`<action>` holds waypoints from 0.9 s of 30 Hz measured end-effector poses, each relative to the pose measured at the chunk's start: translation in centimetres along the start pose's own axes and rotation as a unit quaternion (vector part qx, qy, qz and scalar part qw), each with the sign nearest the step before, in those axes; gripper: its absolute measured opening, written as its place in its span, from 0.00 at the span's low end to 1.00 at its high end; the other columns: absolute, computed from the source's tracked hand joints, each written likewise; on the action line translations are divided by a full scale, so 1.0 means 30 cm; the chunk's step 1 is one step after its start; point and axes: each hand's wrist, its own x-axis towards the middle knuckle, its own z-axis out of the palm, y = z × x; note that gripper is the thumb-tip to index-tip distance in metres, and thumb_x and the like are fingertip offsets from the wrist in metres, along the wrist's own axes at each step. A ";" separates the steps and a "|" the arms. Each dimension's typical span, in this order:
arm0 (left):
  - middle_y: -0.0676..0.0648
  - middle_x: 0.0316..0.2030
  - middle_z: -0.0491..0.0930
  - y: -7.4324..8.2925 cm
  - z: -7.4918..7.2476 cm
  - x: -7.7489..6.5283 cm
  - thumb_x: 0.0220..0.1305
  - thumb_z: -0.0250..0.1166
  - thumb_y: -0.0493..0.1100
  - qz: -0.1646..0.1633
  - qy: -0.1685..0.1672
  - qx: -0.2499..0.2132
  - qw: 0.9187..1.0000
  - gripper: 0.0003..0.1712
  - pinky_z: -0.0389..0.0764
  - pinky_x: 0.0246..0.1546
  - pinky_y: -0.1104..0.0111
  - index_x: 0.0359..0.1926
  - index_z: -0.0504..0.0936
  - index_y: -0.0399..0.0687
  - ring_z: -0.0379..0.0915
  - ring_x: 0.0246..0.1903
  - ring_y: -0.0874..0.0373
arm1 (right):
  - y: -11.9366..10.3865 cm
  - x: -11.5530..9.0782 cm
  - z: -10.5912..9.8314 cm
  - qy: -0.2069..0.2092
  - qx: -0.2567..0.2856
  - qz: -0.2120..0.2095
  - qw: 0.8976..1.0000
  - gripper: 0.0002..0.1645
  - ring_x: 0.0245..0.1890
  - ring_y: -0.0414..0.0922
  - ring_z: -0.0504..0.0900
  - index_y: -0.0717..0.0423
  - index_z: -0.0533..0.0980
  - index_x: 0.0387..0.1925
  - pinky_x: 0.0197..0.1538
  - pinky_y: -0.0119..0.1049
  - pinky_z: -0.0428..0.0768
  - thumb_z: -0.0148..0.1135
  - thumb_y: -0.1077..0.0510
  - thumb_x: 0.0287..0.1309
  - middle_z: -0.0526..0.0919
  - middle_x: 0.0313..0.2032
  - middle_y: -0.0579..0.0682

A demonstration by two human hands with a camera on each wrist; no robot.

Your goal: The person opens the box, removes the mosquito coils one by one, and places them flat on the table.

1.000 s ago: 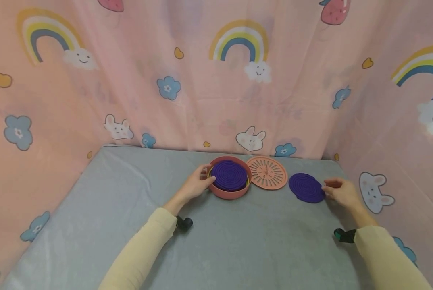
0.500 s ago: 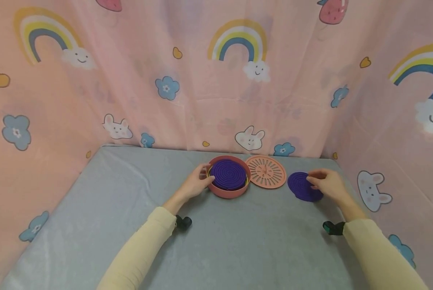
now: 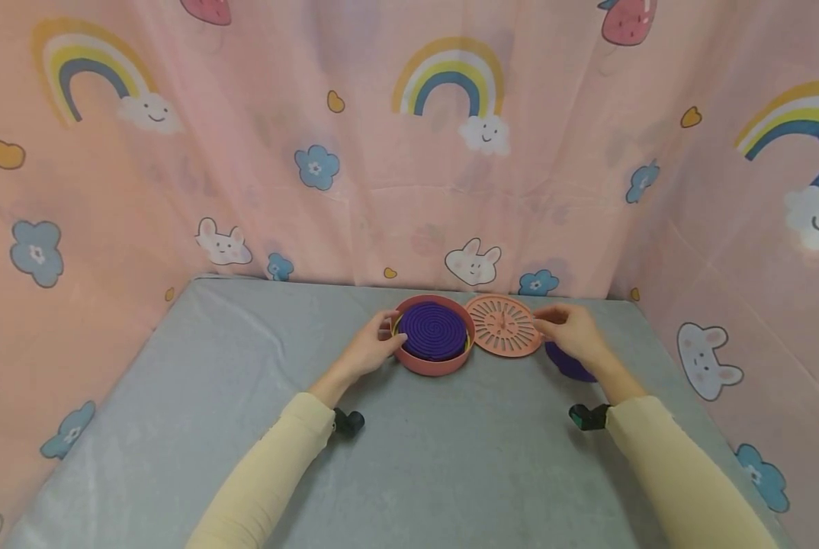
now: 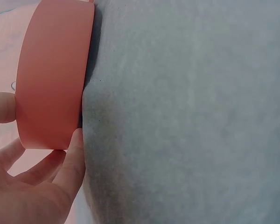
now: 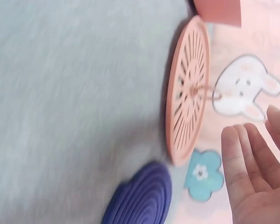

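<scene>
A round terracotta-pink mosquito coil box [image 3: 434, 368] stands at the back of the table with a purple mosquito coil [image 3: 433, 331] inside it. My left hand [image 3: 368, 347] holds the box by its left side, the thumb at the rim; the left wrist view shows fingers [image 4: 71, 163] against the outer wall. To the right of the box lies its slotted round lid [image 3: 504, 326], a small prong sticking up from the middle. My right hand [image 3: 574, 334], empty with fingers extended, hovers by the lid's right edge. Beneath it a second purple coil [image 3: 569, 364] lies partly hidden.
A grey cloth covers the table [image 3: 437, 457]. Pink patterned curtains [image 3: 354, 213] rise along the back and both sides, close behind the box and lid. A dark wrist camera [image 3: 349, 422] sits at the left cuff, another [image 3: 589, 416] at the right.
My right hand has left the second coil's right edge and moved left over it to the lid's edge. My left hand stays on the box.
</scene>
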 end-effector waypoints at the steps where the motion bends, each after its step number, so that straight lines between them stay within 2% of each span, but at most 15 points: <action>1: 0.36 0.68 0.68 -0.001 0.000 0.000 0.73 0.63 0.48 0.001 0.000 -0.001 1.000 0.32 0.76 0.60 0.49 0.74 0.67 0.51 0.69 0.66 0.42 | -0.009 0.003 0.010 -0.001 0.004 -0.003 1.000 0.22 0.50 0.64 0.84 0.70 0.75 0.60 0.53 0.53 0.83 0.59 0.58 0.73 0.81 0.54 0.69; 6: 0.36 0.68 0.68 -0.003 0.000 0.002 0.72 0.64 0.48 0.002 -0.002 0.000 1.000 0.33 0.76 0.60 0.48 0.74 0.67 0.50 0.69 0.65 0.42 | -0.051 0.018 0.061 -0.002 0.020 -0.021 1.000 0.20 0.52 0.63 0.82 0.70 0.76 0.58 0.53 0.53 0.83 0.60 0.60 0.72 0.81 0.54 0.67; 14: 0.37 0.68 0.68 -0.007 0.001 0.006 0.73 0.63 0.49 0.002 0.000 -0.001 1.000 0.33 0.76 0.60 0.48 0.74 0.66 0.51 0.69 0.65 0.42 | -0.124 0.047 0.135 -0.008 0.014 -0.033 0.999 0.21 0.53 0.58 0.82 0.66 0.79 0.57 0.54 0.51 0.82 0.62 0.55 0.71 0.83 0.53 0.64; 21: 0.37 0.69 0.68 0.003 -0.004 0.001 0.73 0.63 0.50 -0.004 -0.004 0.007 1.000 0.33 0.75 0.61 0.49 0.74 0.66 0.51 0.68 0.66 0.42 | -0.190 0.063 0.193 -0.013 0.004 -0.062 0.998 0.19 0.53 0.56 0.82 0.61 0.81 0.57 0.55 0.53 0.80 0.63 0.55 0.70 0.85 0.52 0.60; 27: 0.37 0.69 0.68 0.007 -0.006 -0.003 0.73 0.63 0.50 -0.007 -0.003 0.006 1.000 0.33 0.75 0.61 0.48 0.74 0.66 0.52 0.69 0.66 0.43 | -0.255 0.072 0.233 -0.029 0.002 -0.056 0.998 0.20 0.54 0.55 0.81 0.60 0.80 0.57 0.57 0.54 0.78 0.63 0.53 0.71 0.84 0.51 0.58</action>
